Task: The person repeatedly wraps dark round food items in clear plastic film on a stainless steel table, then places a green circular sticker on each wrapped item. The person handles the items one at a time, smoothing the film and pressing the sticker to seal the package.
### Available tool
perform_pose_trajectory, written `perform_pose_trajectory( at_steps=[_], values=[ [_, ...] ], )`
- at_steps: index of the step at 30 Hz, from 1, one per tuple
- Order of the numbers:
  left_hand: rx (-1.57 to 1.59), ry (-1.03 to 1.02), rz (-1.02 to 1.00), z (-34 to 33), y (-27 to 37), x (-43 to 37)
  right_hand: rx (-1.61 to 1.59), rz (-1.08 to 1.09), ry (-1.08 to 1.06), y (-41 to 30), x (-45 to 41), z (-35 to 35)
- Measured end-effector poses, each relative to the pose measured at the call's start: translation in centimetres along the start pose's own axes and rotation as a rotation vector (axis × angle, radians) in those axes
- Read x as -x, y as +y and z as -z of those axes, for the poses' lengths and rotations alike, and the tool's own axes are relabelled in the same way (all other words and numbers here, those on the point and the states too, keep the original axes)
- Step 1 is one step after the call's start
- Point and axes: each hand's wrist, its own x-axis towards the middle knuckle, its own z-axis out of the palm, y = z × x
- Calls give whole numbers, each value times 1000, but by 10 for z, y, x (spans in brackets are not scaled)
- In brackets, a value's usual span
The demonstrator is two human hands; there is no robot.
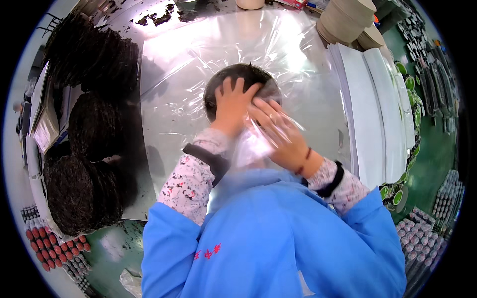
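A dark round cake [238, 72] of pressed leafy matter, perhaps dried seaweed, lies in the middle of a large sheet of clear plastic film [179, 67]. My left hand [233, 106] rests on the cake with its fingers spread. My right hand [281, 130] is beside it, over the cake's near right edge. Its fingers are stretched out and blurred, and shiny folds of film run across them. Whether they pinch the film cannot be made out. A gathered part of the film hangs toward my body below both hands.
Stacks of dark rounds [78, 193] line the left side. White sheets [367, 111] lie in piles on the right, beyond them green-topped round items [410, 83]. Beige discs [344, 20] are stacked at the far right. Dark crumbs [158, 16] are scattered at the back.
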Motion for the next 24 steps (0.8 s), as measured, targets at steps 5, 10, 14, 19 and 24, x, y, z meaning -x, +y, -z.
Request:
perform_pose_trajectory(
  at_steps=[5, 10, 14, 19, 24],
  values=[
    [172, -318, -107, 21, -33, -22, -77, -35, 41, 7, -7, -31],
    [287, -664, -9, 60, -35, -63, -110, 29, -116, 10, -11, -28],
    [57, -448, -83, 111, -5, -12, -159, -88, -133, 4, -16, -32],
    [495, -455, -154, 157, 50, 116, -157, -237, -237, -4, -21, -27],
    [-37, 14, -115, 79, 21, 152, -246, -331, -178, -8, -28, -31]
  ],
)
